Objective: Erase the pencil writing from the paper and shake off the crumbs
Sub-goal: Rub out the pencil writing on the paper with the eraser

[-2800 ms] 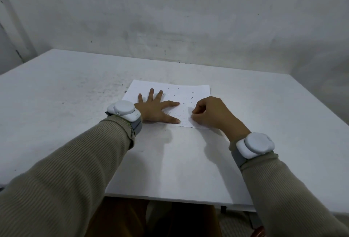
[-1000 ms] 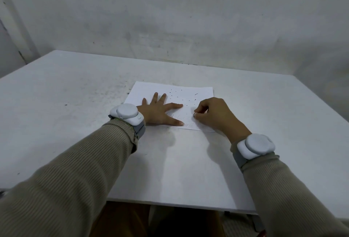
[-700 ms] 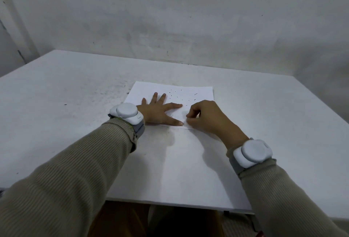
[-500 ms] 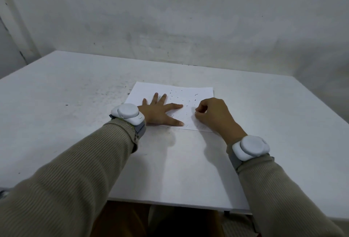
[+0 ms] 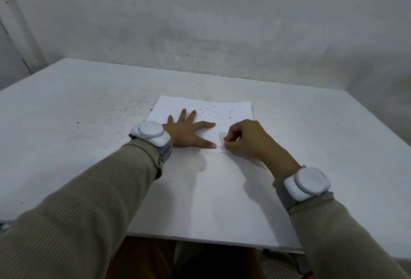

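A white sheet of paper (image 5: 222,109) lies flat on the white table (image 5: 89,123), sprinkled with small dark eraser crumbs (image 5: 206,112). My left hand (image 5: 189,133) rests flat on the sheet's left part, fingers spread, pressing it down. My right hand (image 5: 246,139) sits at the sheet's near right edge with fingers curled, its fingertips pinched against the paper close to my left thumb. What it pinches is hidden by the fingers; I take it for a small eraser. Faint pencil marks show near the fingertips.
The table meets a grey wall (image 5: 200,23) at the back and ends close to my body at the front edge (image 5: 200,241). Dark specks (image 5: 133,109) dot the tabletop left of the paper. Both wrists carry white bands.
My right hand has rubbed back and forth over the sheet's near edge, ending shifted left toward my left thumb. My left hand has stayed pressed on the paper.
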Available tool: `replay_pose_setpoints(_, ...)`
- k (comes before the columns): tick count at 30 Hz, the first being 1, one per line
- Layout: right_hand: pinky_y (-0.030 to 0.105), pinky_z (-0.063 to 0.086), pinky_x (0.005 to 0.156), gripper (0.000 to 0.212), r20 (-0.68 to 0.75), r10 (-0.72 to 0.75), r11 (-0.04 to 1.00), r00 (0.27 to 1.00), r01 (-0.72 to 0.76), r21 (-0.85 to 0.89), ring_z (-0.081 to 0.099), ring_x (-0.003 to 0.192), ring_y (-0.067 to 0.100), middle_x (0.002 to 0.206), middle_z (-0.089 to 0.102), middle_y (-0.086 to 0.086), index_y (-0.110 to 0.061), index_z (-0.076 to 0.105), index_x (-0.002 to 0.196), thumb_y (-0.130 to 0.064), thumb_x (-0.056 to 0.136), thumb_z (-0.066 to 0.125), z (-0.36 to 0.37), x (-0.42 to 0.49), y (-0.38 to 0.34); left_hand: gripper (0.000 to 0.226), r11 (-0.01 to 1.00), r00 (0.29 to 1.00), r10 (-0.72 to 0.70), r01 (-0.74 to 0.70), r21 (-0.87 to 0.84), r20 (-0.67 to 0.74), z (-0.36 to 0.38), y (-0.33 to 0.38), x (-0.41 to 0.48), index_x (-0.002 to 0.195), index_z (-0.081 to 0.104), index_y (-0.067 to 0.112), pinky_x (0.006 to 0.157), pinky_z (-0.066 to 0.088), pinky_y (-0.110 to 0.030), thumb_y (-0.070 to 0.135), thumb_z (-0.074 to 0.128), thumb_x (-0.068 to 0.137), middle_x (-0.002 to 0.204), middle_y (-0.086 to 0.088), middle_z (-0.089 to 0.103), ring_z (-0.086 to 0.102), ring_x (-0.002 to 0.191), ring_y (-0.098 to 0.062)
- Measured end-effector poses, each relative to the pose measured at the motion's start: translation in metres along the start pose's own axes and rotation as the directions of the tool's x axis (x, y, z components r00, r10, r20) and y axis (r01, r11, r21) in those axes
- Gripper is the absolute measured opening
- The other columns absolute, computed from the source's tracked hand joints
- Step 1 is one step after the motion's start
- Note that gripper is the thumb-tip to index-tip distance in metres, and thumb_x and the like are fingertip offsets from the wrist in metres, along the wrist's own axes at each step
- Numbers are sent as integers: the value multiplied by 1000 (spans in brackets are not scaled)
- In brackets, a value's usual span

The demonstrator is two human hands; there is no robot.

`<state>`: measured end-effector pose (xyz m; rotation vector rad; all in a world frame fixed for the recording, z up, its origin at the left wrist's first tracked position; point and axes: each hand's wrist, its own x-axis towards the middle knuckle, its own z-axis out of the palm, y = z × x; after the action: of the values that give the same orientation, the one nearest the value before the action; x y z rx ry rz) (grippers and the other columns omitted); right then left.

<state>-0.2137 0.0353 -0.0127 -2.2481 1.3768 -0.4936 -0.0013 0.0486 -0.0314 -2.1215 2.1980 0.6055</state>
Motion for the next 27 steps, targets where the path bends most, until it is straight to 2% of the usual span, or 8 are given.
replay_pose_setpoints(6,26,48,66,7,-194,113,993,974,-117,-10,62,72,15,71,69,-2,-12,69,67,-12,74,67,-8,6,19,84,1000,1000,4,-4,-1,5,-1,2,-4,147,10,61,116,-12,-60,84,47,76,164,0,-17,-28,147,-25)
replay_pose_setpoints(8,27,50,65,6,-181,72,997,981,-73,1,62,70,15,71,69,-1,-11,69,68,-11,74,67,-4,3,14,84,1000,1000,3,-3,-4,7,-2,3,-4,147,10,61,116,-12,-60,84,48,76,164,0,-18,-28,147,-25)
replay_pose_setpoints(13,17,47,61,7,-15,17,993,1000,-15,118,56,59,0,71,70,-7,-16,69,67,-14,73,71,0,-7,8,85,1000,1000,1,-1,3,12,-3,3,-3,147,9,62,116,-12,-60,85,48,75,164,1,-18,-29,147,-25)
replay_pose_setpoints(15,15,43,59,7,-83,43,995,996,-35,95,56,62,2,72,70,-7,-16,70,67,-14,74,71,-5,-2,16,85,1000,1000,5,-5,6,11,-3,2,-3,147,9,62,116,-12,-60,85,48,75,164,1,-18,-28,147,-26)
replay_pose_setpoints(18,21,45,63,5,-188,44,999,981,-46,-1,58,68,10,74,71,-2,-13,71,71,-14,75,68,-8,5,22,84,1000,1000,8,-8,3,8,-2,2,-3,147,10,61,116,-12,-61,84,48,76,164,0,-18,-28,147,-26)
replay_pose_setpoints(20,24,48,66,4,-149,7,1000,989,-7,5,59,67,9,72,70,-4,-13,70,70,-14,74,68,-4,3,16,84,1000,1000,7,-7,5,9,-3,2,-3,147,9,61,116,-12,-61,84,47,76,164,0,-18,-29,147,-26)
replay_pose_setpoints(24,14,44,59,7,-23,-23,997,999,25,77,54,57,-1,70,69,-7,-14,69,67,-15,73,71,0,-2,10,86,1000,1000,8,-8,10,14,-2,1,-1,146,8,62,116,-12,-61,87,47,74,164,0,-19,-29,147,-26)
replay_pose_setpoints(27,23,47,65,6,-173,7,1000,985,-4,17,57,63,5,76,72,-5,-13,70,70,-15,75,69,-3,8,23,85,1000,1000,8,-8,-8,8,-1,1,-1,146,10,62,116,-12,-61,85,48,74,164,0,-17,-29,147,-25)
